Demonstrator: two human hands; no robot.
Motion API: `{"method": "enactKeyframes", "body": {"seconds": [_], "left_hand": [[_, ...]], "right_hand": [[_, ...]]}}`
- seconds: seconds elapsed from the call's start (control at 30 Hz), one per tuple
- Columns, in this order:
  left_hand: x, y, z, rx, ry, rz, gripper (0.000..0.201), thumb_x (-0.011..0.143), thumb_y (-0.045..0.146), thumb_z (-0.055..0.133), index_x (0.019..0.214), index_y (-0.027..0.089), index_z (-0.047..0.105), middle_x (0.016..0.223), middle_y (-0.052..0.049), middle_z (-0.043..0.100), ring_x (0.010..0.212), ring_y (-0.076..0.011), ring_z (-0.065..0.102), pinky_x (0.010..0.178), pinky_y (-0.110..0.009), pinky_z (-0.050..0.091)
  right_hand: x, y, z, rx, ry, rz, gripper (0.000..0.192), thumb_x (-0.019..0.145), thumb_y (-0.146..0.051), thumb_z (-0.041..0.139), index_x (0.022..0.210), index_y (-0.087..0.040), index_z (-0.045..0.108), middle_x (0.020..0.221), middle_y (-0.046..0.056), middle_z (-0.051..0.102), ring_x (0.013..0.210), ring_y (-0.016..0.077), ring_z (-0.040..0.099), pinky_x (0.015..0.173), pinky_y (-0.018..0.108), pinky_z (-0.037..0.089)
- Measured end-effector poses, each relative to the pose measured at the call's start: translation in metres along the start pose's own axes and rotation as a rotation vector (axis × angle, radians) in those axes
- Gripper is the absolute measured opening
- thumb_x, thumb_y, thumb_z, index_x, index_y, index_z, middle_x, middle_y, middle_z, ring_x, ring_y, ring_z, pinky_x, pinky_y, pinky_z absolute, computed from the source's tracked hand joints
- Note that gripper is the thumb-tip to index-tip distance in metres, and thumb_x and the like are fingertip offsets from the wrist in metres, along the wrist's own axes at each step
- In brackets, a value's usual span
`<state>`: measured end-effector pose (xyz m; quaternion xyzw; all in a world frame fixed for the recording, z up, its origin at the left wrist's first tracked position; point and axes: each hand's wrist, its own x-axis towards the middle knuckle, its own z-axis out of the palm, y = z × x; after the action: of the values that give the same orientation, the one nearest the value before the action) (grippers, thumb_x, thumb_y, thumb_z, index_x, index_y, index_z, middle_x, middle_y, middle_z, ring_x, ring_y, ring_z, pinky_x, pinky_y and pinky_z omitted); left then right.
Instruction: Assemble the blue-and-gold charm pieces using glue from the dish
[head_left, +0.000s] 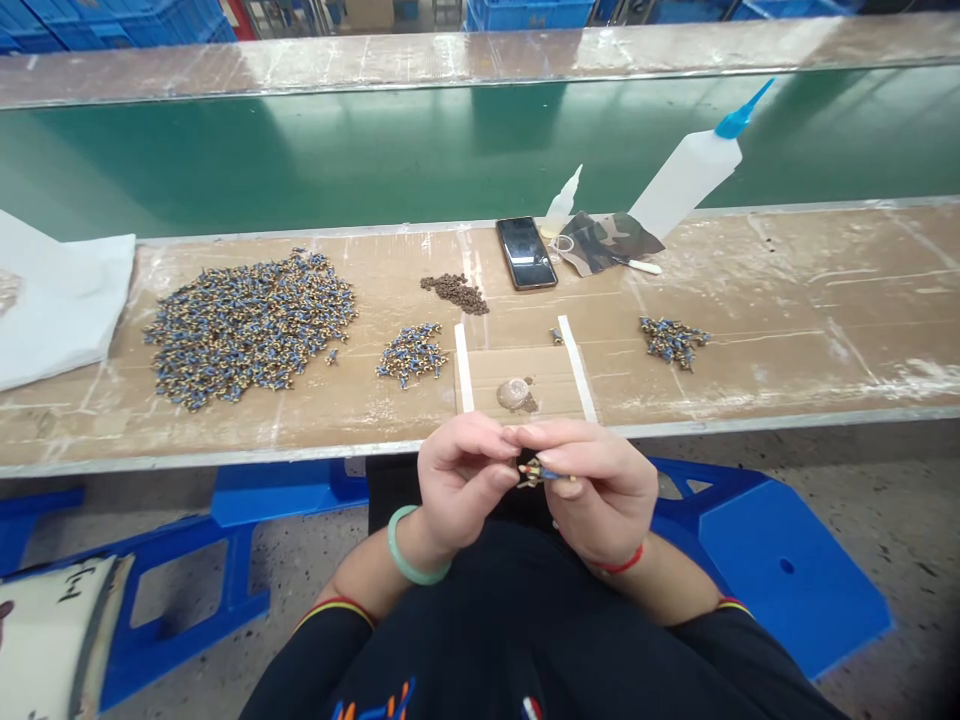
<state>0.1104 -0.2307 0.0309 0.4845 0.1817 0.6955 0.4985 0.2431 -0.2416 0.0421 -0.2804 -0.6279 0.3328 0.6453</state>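
Note:
Just off the table's front edge, my two hands meet in front of my body. My right hand [604,490] is closed, pinching a small blue-and-gold figurine [534,473] with a touch of red between thumb and fingers. The fingers of my left hand [465,475] are curled in a pinch at the figurine's left end; what lies between those fingertips is hidden. Beyond the hands, a cardboard sheet [487,365] with white tape strips carries a wet, glue-like blob [513,393]. A single small figurine [556,336] lies close to the right strip.
To the left spreads a large heap of figurines [251,325], with smaller piles [412,355] [673,341] nearer the middle and right. Behind are brown bits [456,292], a phone [527,253], a small bottle [562,205], camouflage cloth [611,240] and a large bottle [686,180]. Blue stools [795,570] stand below.

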Motion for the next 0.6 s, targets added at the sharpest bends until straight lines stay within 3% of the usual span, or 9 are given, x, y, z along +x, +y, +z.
{"method": "enactKeyframes", "body": {"seconds": [0.13,0.6], "left_hand": [[-0.001,0.000,-0.001,0.028,-0.013,0.021,0.012,0.096,0.036,0.077,0.103,0.026,0.078,0.088,-0.002,0.073,0.078,-0.0129,0.068,0.072,-0.023,0.056],[-0.001,0.002,-0.002,0.073,-0.038,0.052,0.012,0.095,0.036,0.077,0.103,0.027,0.077,0.088,0.000,0.074,0.077,-0.0114,0.068,0.072,-0.022,0.056]], "right_hand": [[0.005,-0.003,0.003,0.104,0.009,-0.064,0.031,0.102,-0.022,0.066,0.129,-0.034,0.076,0.124,0.002,0.082,0.103,0.0195,0.082,0.083,0.033,0.070],[0.012,-0.008,0.002,0.074,-0.006,-0.094,0.031,0.099,-0.022,0.071,0.128,-0.033,0.077,0.120,0.002,0.083,0.096,0.0187,0.083,0.081,0.030,0.071]]}}
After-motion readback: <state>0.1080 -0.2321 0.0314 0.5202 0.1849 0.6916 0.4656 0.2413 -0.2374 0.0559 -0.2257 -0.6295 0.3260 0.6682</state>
